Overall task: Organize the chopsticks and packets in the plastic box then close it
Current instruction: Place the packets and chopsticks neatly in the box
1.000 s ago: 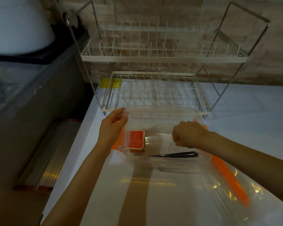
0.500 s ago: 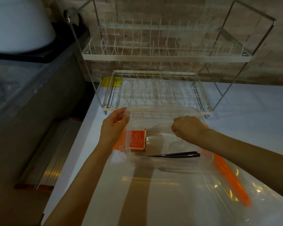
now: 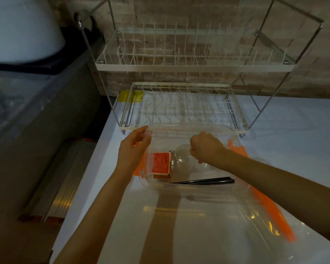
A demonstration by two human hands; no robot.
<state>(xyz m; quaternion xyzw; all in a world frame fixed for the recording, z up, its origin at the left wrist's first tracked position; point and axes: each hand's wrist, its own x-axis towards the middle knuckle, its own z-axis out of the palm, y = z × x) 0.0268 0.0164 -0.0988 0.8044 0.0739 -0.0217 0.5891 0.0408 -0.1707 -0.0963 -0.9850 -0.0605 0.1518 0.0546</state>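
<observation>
Because the plastic box [image 3: 194,184] is clear and the light is dim, we can barely trace its walls, and we cannot tell where its far rim ends and the raised clear lid [image 3: 189,128] begins. Our left hand [image 3: 133,151] pinches the lid's far left edge between thumb and fingers. Our right hand [image 3: 206,147] is curled over the middle of the box, its fingertips hidden beneath it; it seems to grip the rim of a small clear cup [image 3: 183,159], though we cannot tell for sure. Inside the box, at the left end, lies one red packet [image 3: 161,164] with a brownish one partly hidden under it, so we count two, perhaps more. Along the near wall lie black chopsticks [image 3: 204,181], close together; they look like one pair. Orange clasps [image 3: 271,212] show at both ends of the box, blurred through plastic. On the near right a clear sheet or bag [image 3: 274,235] runs out of the frame. Beyond the box on the white counter [image 3: 293,130] stands one two-tier wire dish rack [image 3: 183,103].
</observation>
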